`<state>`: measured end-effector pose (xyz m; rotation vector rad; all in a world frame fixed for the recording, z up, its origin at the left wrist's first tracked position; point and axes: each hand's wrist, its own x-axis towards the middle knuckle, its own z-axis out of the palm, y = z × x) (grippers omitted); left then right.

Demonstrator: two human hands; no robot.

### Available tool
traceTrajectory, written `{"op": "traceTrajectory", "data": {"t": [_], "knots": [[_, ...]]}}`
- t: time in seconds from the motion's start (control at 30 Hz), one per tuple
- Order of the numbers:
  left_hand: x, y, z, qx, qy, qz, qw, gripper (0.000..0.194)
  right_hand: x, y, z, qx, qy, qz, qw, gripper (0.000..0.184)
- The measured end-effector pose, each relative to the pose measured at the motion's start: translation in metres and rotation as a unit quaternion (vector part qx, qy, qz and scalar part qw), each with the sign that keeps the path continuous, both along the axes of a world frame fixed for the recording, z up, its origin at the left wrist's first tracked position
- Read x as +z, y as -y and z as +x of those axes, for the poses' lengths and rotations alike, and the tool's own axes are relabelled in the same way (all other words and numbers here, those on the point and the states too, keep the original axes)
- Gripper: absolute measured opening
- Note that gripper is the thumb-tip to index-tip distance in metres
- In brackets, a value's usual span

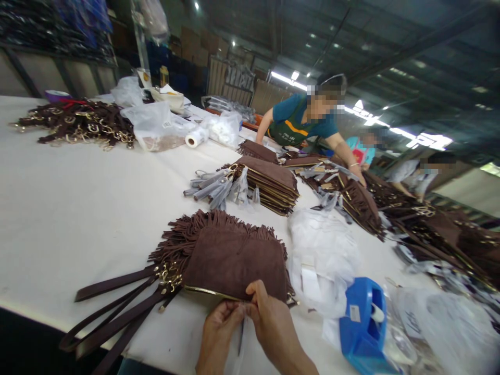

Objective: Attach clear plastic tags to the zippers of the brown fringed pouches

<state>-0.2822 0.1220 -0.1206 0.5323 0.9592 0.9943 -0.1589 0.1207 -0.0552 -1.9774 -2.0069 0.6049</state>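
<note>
At the near side of the table [86,219], my feed shows left hand [217,333] and right hand [275,325] close together, both pinching a thin strip [241,336] by the zipper [207,291] of the fringed brown clutch [238,258], which lies flat. Slack pinch could lose the strip; overhanging wrist straps [127,311], if caught, could drag the clutch. Translucent plastic bag [324,245] alongside: whitish contents, unidentifiable.

It's a factory workshop — strip lights [289,80], piled pouches [269,182], co-workers [287,122].

Bottom centre has two hands [219,330] [273,325]; upper right, three people [291,122] [360,151] [408,172]. One roll [199,136] lies upper left, one dispenser [357,333] lower right.
</note>
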Motion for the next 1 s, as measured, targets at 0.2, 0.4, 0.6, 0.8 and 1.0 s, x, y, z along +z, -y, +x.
{"op": "traceTrajectory", "data": {"t": [0.2, 0.4, 0.6, 0.8, 1.0], "knots": [[0.014, 0.001, 0.007, 0.039, 0.047, -0.047, 0.997, 0.03, 0.002, 0.002, 0.005, 0.008, -0.05, -0.007, 0.999, 0.025], [0.011, 0.001, 0.012, 0.048, 0.094, -0.081, 0.991, 0.028, 0.002, 0.005, 0.002, 0.042, 0.002, 0.018, 0.999, 0.027], [0.014, 0.001, 0.012, 0.064, 0.094, -0.111, 0.987, 0.03, 0.002, 0.007, -0.005, 0.051, 0.053, 0.06, 0.995, 0.018], [0.013, 0.004, 0.008, 0.043, 0.071, -0.083, 0.993, 0.025, -0.014, 0.015, -0.009, -0.007, 0.04, 0.116, 0.992, 0.012], [0.003, 0.006, 0.01, 0.034, 0.038, -0.076, 0.996, 0.027, -0.029, 0.023, -0.011, -0.11, -0.021, 0.149, 0.982, 0.009]]}}
